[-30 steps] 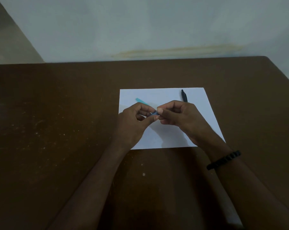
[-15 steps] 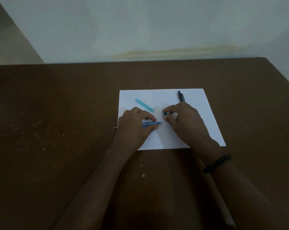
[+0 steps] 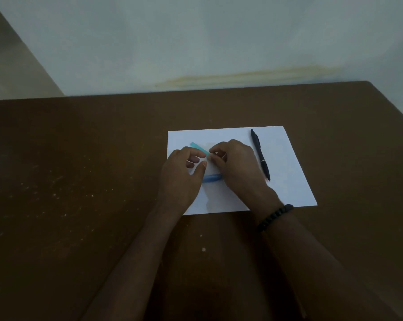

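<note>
A white sheet of paper [image 3: 286,179] lies on the brown table [image 3: 80,181]. On it, a teal pen cap [image 3: 197,146] lies slanted at the upper left. A blue pen barrel [image 3: 211,178] lies flat between my two hands. My left hand [image 3: 182,177] hovers over the sheet's left part with loosely curled fingers, its index tip beside the cap's near end, gripping nothing. My right hand [image 3: 236,166] has curled fingers whose tips pinch at the cap's near end. Whether a small part is also in those fingers is hidden.
A black pen [image 3: 260,156] lies on the sheet just right of my right hand, pointing toward me. A dark bead bracelet [image 3: 274,216] is on my right wrist. A pale wall rises behind the table's far edge [image 3: 195,91].
My left hand let go of the blue barrel, which now lies on the paper. Both hands moved up toward the teal cap. The black pen is now fully uncovered.
</note>
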